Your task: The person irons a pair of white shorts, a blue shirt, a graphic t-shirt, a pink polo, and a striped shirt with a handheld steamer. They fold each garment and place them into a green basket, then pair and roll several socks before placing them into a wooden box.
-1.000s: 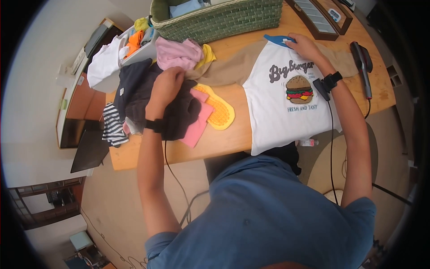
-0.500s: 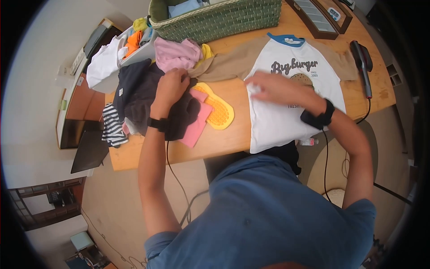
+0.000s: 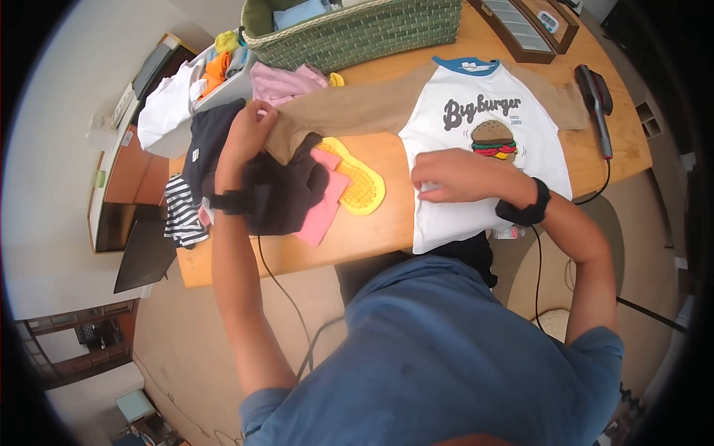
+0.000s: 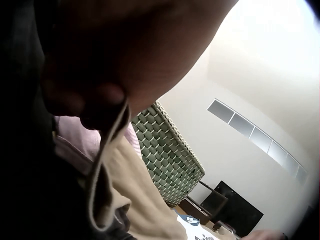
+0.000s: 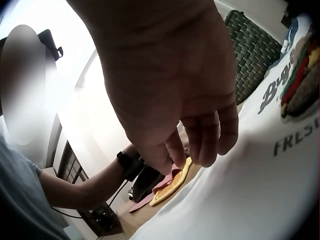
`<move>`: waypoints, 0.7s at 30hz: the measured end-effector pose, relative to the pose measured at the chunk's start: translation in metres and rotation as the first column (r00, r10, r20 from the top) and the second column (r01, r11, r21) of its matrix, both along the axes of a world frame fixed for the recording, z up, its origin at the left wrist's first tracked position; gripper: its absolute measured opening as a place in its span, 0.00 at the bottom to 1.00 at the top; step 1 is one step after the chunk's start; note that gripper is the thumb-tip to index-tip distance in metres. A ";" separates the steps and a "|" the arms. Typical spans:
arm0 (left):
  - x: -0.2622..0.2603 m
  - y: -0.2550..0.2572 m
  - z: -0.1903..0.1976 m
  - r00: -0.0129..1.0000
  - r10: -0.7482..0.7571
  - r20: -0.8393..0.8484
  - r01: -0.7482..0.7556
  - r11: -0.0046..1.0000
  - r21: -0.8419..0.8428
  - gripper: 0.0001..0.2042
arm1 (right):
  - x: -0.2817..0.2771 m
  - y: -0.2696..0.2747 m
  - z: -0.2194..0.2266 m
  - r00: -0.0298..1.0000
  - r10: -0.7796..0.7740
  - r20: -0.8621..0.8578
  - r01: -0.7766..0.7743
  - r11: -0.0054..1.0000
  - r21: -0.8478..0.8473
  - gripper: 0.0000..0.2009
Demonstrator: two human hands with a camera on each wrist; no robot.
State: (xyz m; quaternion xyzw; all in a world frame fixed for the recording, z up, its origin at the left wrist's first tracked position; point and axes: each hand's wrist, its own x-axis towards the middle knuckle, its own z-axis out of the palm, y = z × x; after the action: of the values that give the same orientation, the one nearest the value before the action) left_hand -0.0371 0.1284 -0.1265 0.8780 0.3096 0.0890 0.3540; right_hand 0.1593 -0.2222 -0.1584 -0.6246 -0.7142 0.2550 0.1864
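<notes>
A white T-shirt (image 3: 483, 141) with tan sleeves, a blue collar and a burger print lies spread on the wooden table (image 3: 372, 230). My left hand (image 3: 249, 130) pinches the cuff of its tan left sleeve (image 3: 342, 111), stretched out over a pile of dark clothes (image 3: 286, 189); the left wrist view shows the tan cuff (image 4: 107, 165) held between the fingers. My right hand (image 3: 450, 175) rests with loosely curved fingers on the shirt's white lower front (image 5: 250, 190), holding nothing.
A green woven basket (image 3: 357, 30) stands at the table's far edge. Pink cloth (image 3: 286, 80), a yellow grippy sock (image 3: 361, 182), a striped garment (image 3: 181, 212) and a white bin of clothes (image 3: 186, 100) lie left. A hair straightener (image 3: 595, 104) and wooden tray (image 3: 528, 26) sit right.
My right hand left the collar and came down to the shirt's lower front. My left hand took the tan sleeve's cuff and pulled it out leftward over the dark pile.
</notes>
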 end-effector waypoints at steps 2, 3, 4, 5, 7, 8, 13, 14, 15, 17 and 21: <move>0.003 -0.001 0.001 0.996 -0.007 -0.091 0.011 0.999 0.040 0.16 | 0.022 -0.021 0.019 0.978 -0.144 -0.150 0.147 0.989 0.007 0.10; 0.004 0.005 -0.001 0.997 -0.016 -0.076 0.021 0.998 0.065 0.16 | 0.042 -0.035 0.025 0.957 -0.254 -0.139 0.254 0.967 -0.021 0.12; 0.003 0.015 -0.003 0.998 -0.025 -0.061 0.030 0.995 0.090 0.17 | 0.067 -0.049 0.019 0.933 -0.360 0.008 0.359 0.931 0.061 0.13; 0.003 0.020 -0.006 0.998 -0.034 -0.050 0.040 0.993 0.113 0.17 | 0.085 -0.066 0.034 0.826 -0.556 -0.098 0.560 0.828 0.019 0.14; 0.005 0.019 -0.004 1.000 -0.014 -0.026 0.018 0.987 0.157 0.14 | 0.149 -0.119 0.021 0.627 -0.779 0.002 0.763 0.614 0.200 0.17; 0.005 0.025 -0.006 1.000 -0.024 -0.011 0.026 0.978 0.209 0.14 | 0.171 -0.144 0.023 0.496 -0.867 0.052 0.820 0.487 0.301 0.18; 0.012 0.025 0.009 0.997 0.010 0.076 -0.012 0.999 0.031 0.15 | 0.243 -0.235 -0.006 0.052 -0.845 0.533 0.878 0.292 0.378 0.24; 0.013 0.024 0.013 0.989 0.018 0.147 -0.002 0.994 -0.109 0.14 | 0.244 -0.240 -0.013 0.032 -0.849 0.527 0.855 0.296 0.426 0.27; 0.012 0.024 0.017 0.976 0.036 0.213 0.018 0.969 -0.246 0.13 | 0.248 -0.244 -0.017 0.023 -0.850 0.526 0.856 0.288 0.429 0.28; 0.012 0.016 0.036 0.961 0.062 0.269 0.054 0.913 -0.405 0.11 | 0.254 -0.247 -0.023 0.007 -0.852 0.523 0.860 0.272 0.432 0.28; 0.008 0.023 0.043 0.979 0.038 0.200 0.046 0.915 -0.400 0.11 | 0.285 -0.263 -0.048 0.052 -0.914 0.403 0.923 0.198 0.329 0.26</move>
State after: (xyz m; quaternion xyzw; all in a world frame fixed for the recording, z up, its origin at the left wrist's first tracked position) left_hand -0.0288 0.1517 -0.0836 0.7733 0.2814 0.1121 0.5570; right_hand 0.4444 -0.4850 -0.2063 -0.9758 -0.1705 -0.0954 0.0984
